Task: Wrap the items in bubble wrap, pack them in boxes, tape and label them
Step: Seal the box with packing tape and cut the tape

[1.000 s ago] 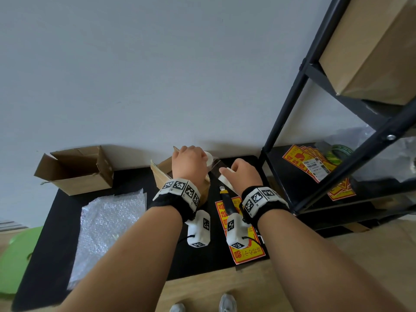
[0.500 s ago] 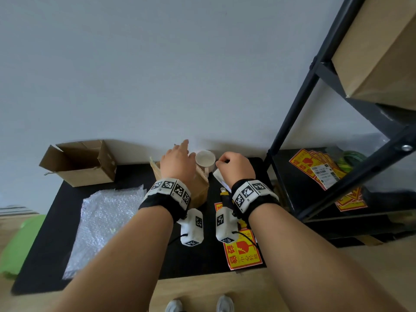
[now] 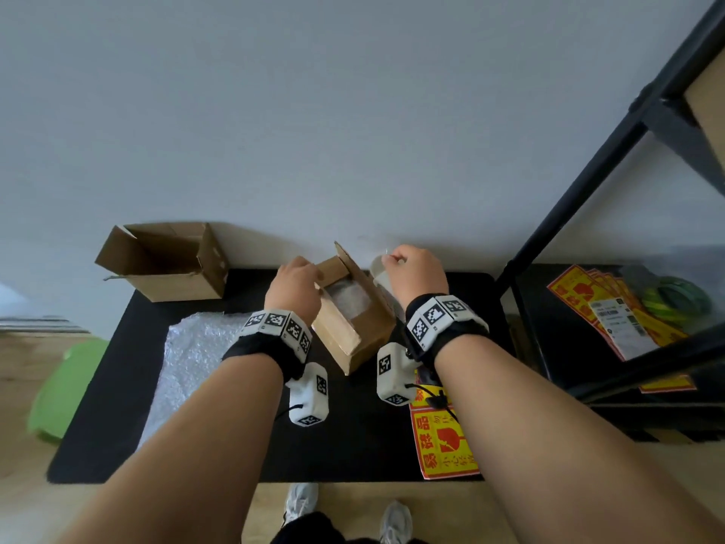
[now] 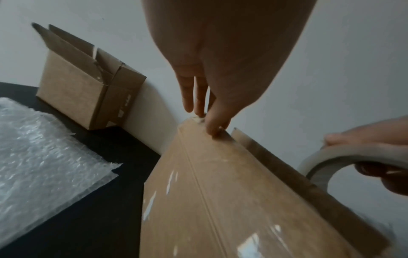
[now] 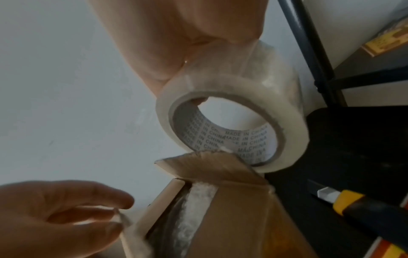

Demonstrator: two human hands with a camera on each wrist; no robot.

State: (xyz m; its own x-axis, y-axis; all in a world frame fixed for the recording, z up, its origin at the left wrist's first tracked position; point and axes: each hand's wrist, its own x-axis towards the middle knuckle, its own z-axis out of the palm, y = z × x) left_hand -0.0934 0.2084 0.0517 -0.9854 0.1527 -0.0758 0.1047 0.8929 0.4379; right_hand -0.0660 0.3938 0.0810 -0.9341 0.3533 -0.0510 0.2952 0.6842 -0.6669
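Beside the box (image 3: 353,320), right-hand fingers (image 5: 198,100) hook the tape roll (image 5: 232,111).

Right hand (image 5: 187,43) grips tape roll (image 5: 232,111) above open box (image 5: 232,218); utility knife (image 5: 353,206) beside.

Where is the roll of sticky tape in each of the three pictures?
Head view: the tape roll sits just right of centre, mostly hidden under the right hand.
Left wrist view: it is at the right edge, gripped by that hand.
Right wrist view: it fills the centre, with printed lettering inside its core.
Shared landmark: the small cardboard box with its raised flap, right next to the roll in all three.
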